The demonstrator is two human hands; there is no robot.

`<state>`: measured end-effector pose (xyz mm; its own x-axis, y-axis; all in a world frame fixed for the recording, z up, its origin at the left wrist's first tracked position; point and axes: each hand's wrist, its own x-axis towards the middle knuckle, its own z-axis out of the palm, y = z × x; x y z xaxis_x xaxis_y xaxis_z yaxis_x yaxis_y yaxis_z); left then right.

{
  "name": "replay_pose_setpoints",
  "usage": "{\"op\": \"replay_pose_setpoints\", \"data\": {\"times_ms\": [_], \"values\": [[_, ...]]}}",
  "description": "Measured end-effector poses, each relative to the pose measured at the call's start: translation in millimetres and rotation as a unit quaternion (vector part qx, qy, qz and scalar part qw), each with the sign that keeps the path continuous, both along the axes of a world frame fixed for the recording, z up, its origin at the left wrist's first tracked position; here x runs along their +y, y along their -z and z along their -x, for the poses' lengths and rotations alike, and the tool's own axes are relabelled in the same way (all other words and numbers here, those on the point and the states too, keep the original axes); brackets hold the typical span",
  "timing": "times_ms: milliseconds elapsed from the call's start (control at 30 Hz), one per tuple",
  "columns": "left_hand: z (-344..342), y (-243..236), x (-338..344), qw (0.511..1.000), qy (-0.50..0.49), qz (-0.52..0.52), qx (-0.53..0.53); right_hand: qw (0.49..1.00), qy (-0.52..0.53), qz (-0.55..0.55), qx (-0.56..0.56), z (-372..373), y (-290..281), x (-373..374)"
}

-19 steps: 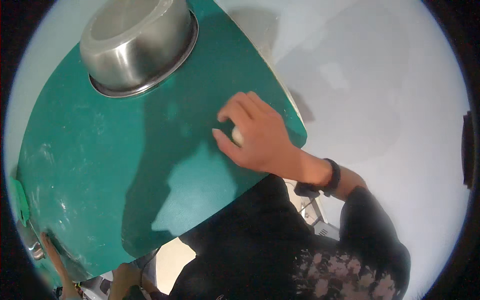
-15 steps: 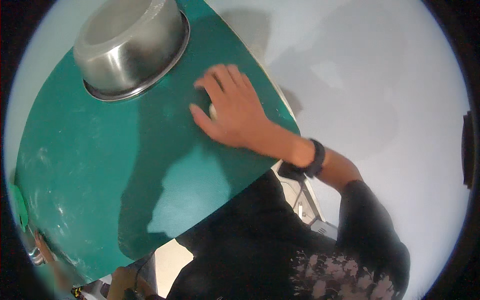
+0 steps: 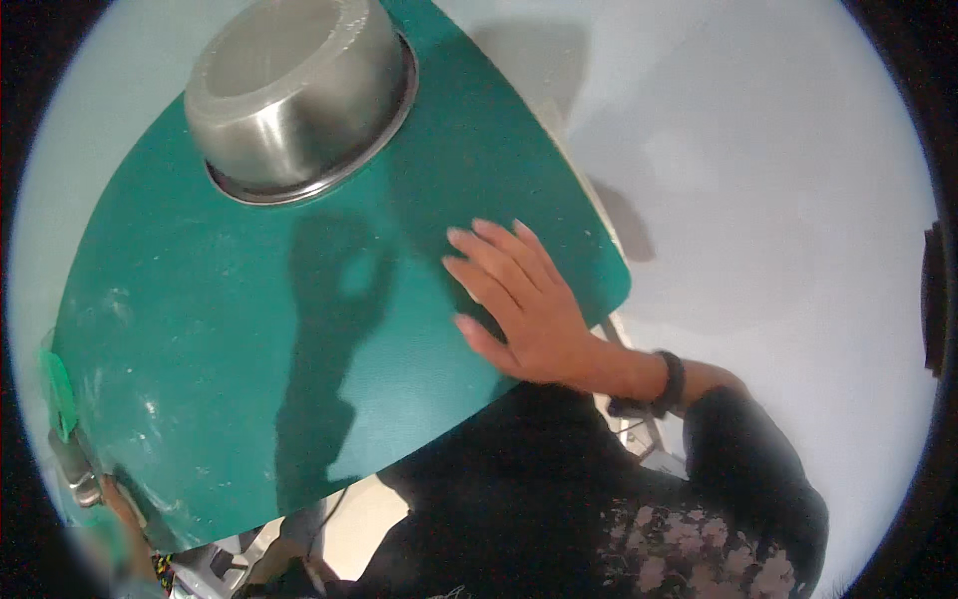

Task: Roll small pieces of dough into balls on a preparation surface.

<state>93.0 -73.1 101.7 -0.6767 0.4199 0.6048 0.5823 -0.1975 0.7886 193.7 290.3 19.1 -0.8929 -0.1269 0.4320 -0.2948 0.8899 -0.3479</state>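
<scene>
My right hand (image 3: 527,311) is palm down over the green tabletop (image 3: 220,339), near its right side. Its fingers are stretched out and slightly spread, the thumb pointing left. Nothing shows between them; whatever is under the palm is hidden. A black band circles the wrist. Beyond the hand, to the upper left, a large steel basin (image 3: 289,130) rests upside down, its rim on the table. My left hand is out of sight.
White powdery smears (image 3: 150,409) mark the table's left part. Another person's hand (image 3: 122,504) is at the lower left corner, near a metal object (image 3: 82,474) and a green item (image 3: 60,394). A pale wall (image 3: 758,180) rises beyond the right edge.
My right hand has moved right and nearer to me, away from the basin, with its fingers straighter. A small pale round thing seen beneath it earlier no longer shows. The view has shifted slightly.
</scene>
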Motion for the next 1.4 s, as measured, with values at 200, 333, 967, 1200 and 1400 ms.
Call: {"op": "replay_pose_setpoints", "data": {"times_ms": [200, 333, 967, 1200, 1400], "values": [[3.3, -43.7, -21.5, 0.997, 0.002, 0.07, 0.019, 0.971, -0.08, -0.109, -0.197, -50.5, -18.1, -18.4], [-16.2, -76.9, 50.9, 0.98, -0.095, 0.167, 0.048, 0.987, -0.071, -0.026, -0.139, 2.5, -21.5, -4.6], [33.5, 48.6, 227.0, 0.888, -0.015, 0.415, 0.196, 0.949, 0.227, 0.212, -0.051, -86.6, -10.6, 85.7], [11.3, 37.0, 267.4, 0.909, 0.099, 0.345, 0.211, 0.936, 0.251, 0.242, -0.041, -92.7, 0.1, 84.2], [-37.0, 59.6, 309.6, 0.909, 0.091, 0.335, 0.232, 0.927, 0.253, 0.275, -0.018, -89.4, 1.4, 88.9]]}}
